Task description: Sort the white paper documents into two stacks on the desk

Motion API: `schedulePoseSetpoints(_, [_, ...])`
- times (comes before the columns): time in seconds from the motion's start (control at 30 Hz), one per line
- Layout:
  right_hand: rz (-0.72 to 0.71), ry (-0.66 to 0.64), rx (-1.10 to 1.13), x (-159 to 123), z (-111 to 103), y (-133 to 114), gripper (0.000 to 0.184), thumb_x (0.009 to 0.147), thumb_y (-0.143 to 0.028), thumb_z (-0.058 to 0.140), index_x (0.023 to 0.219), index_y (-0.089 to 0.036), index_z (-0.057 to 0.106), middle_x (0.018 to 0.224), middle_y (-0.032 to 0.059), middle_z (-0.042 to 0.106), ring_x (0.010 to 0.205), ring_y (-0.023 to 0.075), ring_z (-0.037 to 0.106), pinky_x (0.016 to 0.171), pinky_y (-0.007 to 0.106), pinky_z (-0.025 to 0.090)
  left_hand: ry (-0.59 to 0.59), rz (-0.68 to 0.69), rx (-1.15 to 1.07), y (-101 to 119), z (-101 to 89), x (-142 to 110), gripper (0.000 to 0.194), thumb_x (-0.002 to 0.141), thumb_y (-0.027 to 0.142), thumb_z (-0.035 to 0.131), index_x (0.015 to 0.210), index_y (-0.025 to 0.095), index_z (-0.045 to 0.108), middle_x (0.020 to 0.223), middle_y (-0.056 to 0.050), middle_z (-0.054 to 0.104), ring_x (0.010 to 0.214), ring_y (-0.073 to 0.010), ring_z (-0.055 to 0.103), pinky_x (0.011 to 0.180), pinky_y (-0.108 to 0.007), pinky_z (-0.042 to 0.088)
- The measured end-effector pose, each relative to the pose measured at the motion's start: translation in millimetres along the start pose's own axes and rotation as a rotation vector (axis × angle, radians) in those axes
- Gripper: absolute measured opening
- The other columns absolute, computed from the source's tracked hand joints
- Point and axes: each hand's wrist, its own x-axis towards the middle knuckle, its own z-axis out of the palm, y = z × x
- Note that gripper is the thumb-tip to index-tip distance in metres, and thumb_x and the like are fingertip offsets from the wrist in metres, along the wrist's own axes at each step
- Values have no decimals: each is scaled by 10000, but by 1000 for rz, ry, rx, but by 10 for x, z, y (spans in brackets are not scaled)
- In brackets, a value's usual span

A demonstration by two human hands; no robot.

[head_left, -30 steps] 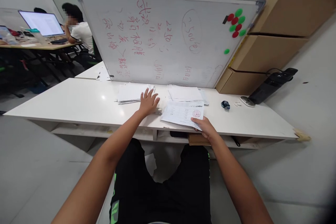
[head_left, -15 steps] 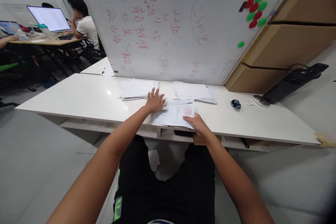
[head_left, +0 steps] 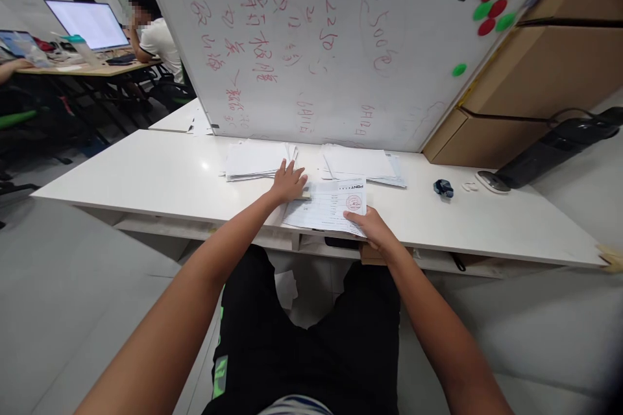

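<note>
Near the desk's front edge lies a printed sheet (head_left: 327, 204) with a red round stamp mark and bold letters along its top. My right hand (head_left: 377, 228) pinches its right side, thumb on top and fingers underneath. My left hand (head_left: 289, 183) rests palm down at the sheet's left edge, fingers spread. From under that palm pokes the end of a small pale object (head_left: 305, 195), mostly hidden, its kind unclear, overlapping the sheet. Behind the left hand is one paper stack (head_left: 256, 159); a second paper stack (head_left: 360, 163) lies behind the sheet.
A whiteboard (head_left: 413, 78) with red writing and magnets stands along the desk's (head_left: 160, 175) back. Cardboard boxes (head_left: 496, 136), a black bottle (head_left: 549, 149), a mouse (head_left: 492, 182) and a small dark blue item (head_left: 442, 189) are at right. Another person (head_left: 163, 42) sits at a far table.
The camera view has shifted slightly, so the whiteboard sits higher in it. Both hands keep nearly the same pose, with the right hand still gripping the sheet.
</note>
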Motion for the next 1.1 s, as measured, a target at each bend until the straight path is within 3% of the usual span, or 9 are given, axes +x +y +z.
schedulePoseSetpoints(0.13, [-15,108,-124,-152,-310,-27,392,675,-356,754,1007,-161,685,1090,95,699,1000,284,653,954,462,485,72,125,-31,-24,11,10,503,931,433,306,1366,224,449,1393,-79,482,1436,-251,126,1161,-524,-6])
schedulePoseSetpoints(0.33, [-11,252,-134,-468,-775,-59,462,649,-411,786,1020,-156,682,1107,107,692,1041,305,639,972,476,479,119,104,-100,12,20,-57,492,932,424,297,1302,182,514,1407,-99,461,1420,-267,155,1163,-526,67])
schedulePoseSetpoints(0.6, [22,264,20,-565,-861,78,466,627,-359,813,1026,-165,668,1113,98,691,1011,279,657,917,415,538,60,66,-72,62,-14,-103,520,946,424,262,1317,144,496,1446,-99,406,1418,-285,129,1144,-472,147])
schedulePoseSetpoints(0.77, [2,334,114,-513,-657,31,466,604,-301,830,999,-126,654,1033,85,710,927,221,674,757,301,594,51,59,-20,153,-90,-175,478,949,392,273,1320,159,464,1372,-113,465,1346,-284,258,1062,-455,278])
schedulePoseSetpoints(0.97, [-206,616,315,-182,-75,-213,509,621,-343,791,1054,-153,605,1058,58,681,855,180,658,497,209,542,10,49,17,204,-125,-203,429,958,390,253,1199,175,535,1214,-117,564,1157,-285,437,920,-416,387])
schedulePoseSetpoints(1.1, [-246,504,370,169,496,-645,462,673,-361,745,1070,-201,570,1081,35,665,816,151,651,430,178,472,-26,28,14,211,-143,-196,446,962,402,245,1254,181,499,1266,-112,544,1161,-288,453,930,-433,374])
